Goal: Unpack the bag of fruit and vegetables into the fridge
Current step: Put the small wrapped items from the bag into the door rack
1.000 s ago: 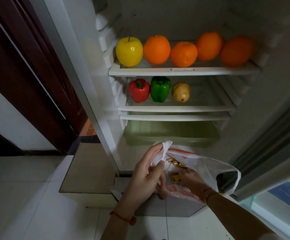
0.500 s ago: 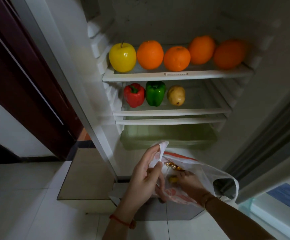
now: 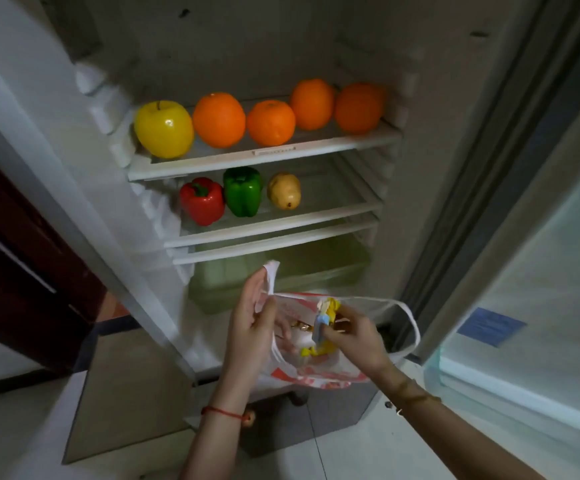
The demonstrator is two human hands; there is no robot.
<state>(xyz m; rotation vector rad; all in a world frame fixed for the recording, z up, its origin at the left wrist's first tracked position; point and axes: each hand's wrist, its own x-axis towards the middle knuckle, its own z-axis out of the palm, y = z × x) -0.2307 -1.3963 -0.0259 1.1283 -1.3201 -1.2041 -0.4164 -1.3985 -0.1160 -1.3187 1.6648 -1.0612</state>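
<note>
Both hands work at the bag (image 3: 316, 374) near six o'clock, in front of the open fridge (image 3: 430, 188). Left hand (image 3: 252, 332) pinches the bag's rim in a tight grip, holding it open; right hand (image 3: 358, 336) grips a small yellow item (image 3: 328, 308) at the bag's mouth. Toward twelve o'clock, the top shelf (image 3: 264, 155) carries a yellow apple (image 3: 164, 129) and four oranges (image 3: 218, 120). One shelf down stand a red pepper (image 3: 201, 201), green pepper (image 3: 242, 191) and potato (image 3: 284, 191).
</note>
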